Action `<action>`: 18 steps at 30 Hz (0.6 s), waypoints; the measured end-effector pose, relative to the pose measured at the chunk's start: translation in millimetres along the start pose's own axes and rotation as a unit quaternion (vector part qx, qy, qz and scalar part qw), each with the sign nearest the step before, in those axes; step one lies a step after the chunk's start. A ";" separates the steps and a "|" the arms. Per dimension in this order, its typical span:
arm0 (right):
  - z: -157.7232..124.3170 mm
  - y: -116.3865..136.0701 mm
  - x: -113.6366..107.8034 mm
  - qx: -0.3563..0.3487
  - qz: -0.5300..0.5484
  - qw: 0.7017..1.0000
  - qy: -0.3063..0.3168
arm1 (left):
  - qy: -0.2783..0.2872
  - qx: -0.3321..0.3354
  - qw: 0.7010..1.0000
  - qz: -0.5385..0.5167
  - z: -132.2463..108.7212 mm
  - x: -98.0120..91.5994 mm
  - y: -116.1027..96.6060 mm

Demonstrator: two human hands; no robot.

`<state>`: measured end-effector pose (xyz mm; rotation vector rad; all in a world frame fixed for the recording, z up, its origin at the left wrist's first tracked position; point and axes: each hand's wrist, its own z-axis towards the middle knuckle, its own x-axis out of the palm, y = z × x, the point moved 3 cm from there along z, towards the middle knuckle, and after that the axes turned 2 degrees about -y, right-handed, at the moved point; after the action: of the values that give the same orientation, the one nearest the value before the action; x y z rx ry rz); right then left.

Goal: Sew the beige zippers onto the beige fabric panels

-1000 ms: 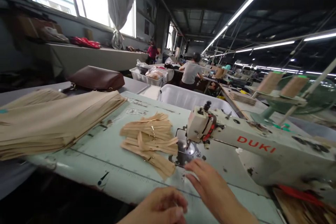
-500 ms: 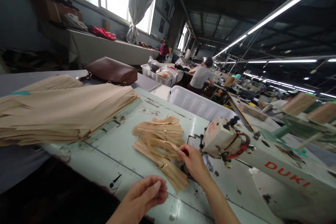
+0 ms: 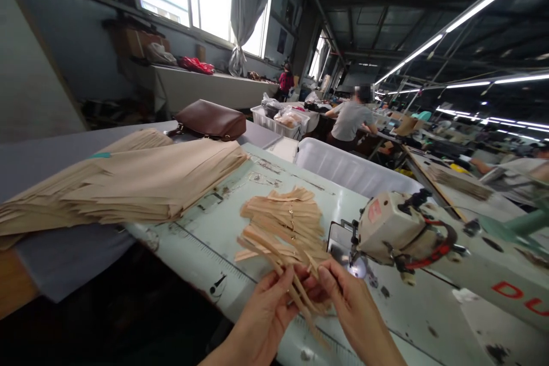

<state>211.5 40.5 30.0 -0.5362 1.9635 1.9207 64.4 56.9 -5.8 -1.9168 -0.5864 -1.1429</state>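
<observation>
Both hands are over the front of the pale green sewing table. My left hand pinches beige zippers, whose tapes cross between the two hands. The fingers of my right hand are closed on the same tapes, close to the left fingertips. How many zippers each hand has cannot be made out. Just beyond lies a fanned pile of beige zippers with small gold-coloured pulls. Right of the pile stands a sewing machine, its needle area partly lit.
A thick stack of beige fabric pieces covers the table's left end. Behind it sits a brown leather bag. A white plastic bin stands past the far edge. Further back, a person in grey works at another table.
My right hand has drawn zippers off the pile towards me. My left hand, empty before, has come up and gripped them too. The view has turned slightly left.
</observation>
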 end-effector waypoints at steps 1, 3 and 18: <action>1.0 0.4 -1.9 0.003 -0.001 1.000 -0.011 | -0.007 0.000 1.000 0.007 -0.8 -1.6 0.6; 7.8 0.0 -8.2 -0.003 -0.044 0.997 -0.064 | -0.035 0.002 0.999 0.021 -4.3 -6.2 0.3; 26.9 12.1 7.9 -0.063 -0.287 0.952 -0.088 | -0.047 -0.034 0.998 -0.039 2.2 -43.5 8.5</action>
<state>198.2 67.3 35.9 -0.8305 1.3784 1.6517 50.7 54.5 -47.9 -2.0307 -0.6865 -1.1384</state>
